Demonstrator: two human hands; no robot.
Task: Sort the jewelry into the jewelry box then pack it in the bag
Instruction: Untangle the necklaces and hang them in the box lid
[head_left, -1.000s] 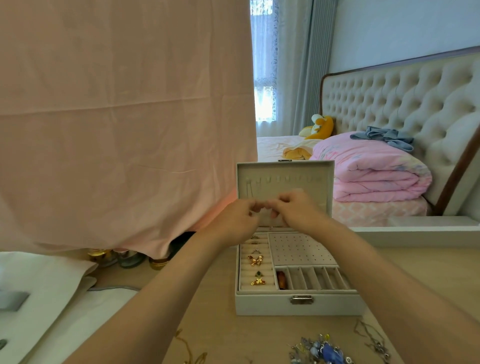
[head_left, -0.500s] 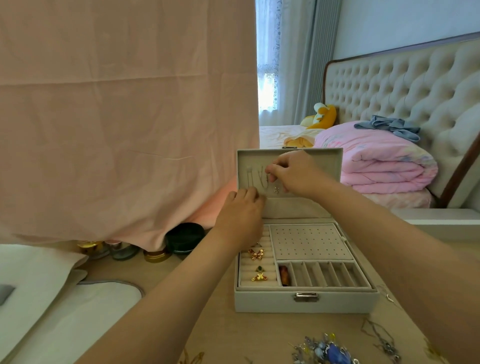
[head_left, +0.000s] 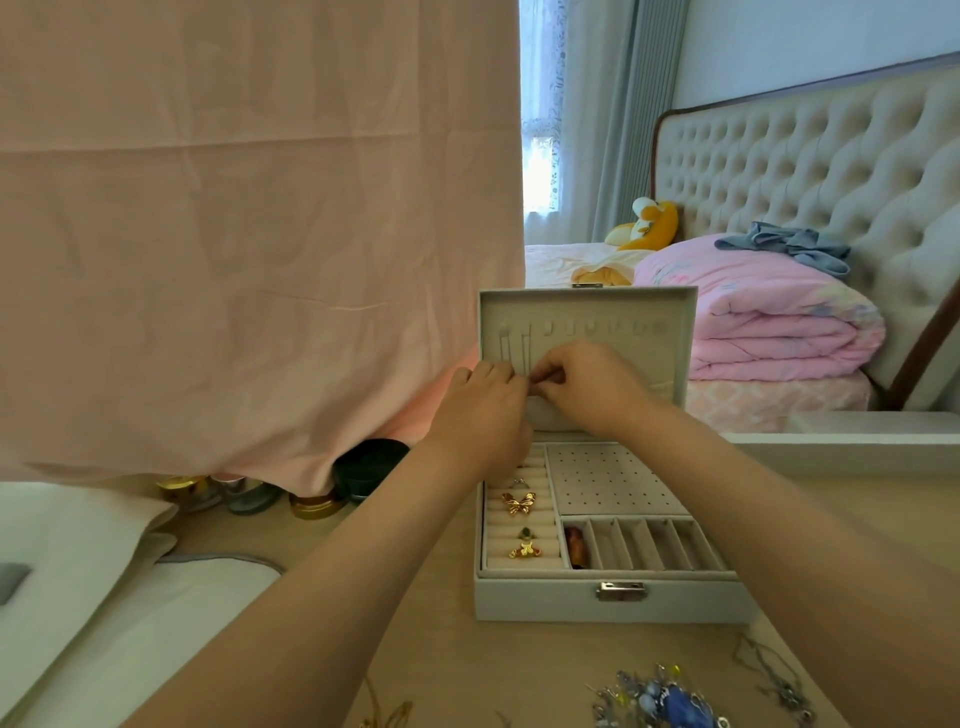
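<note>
Two hands meet mid-frame — left hand (head_left: 483, 410) and right hand (head_left: 587, 384) pinch one small piece (head_left: 534, 383) before the lid (head_left: 587, 312). Presumably hooking it there.

pinched item (head_left: 536, 383) hidden (too small), brooch (head_left: 675, 707) cropped

Left hand (head_left: 483, 415) and right hand (head_left: 589, 387), fingers (head_left: 503, 375) curled, touch tips before the upright lid (head_left: 597, 309) of the grey rectangular jewelry box (head_left: 540, 597).

place: home bedroom | signs: tufted headboard (head_left: 810, 171), folded quilt (head_left: 769, 312), curtains (head_left: 613, 119)
</note>
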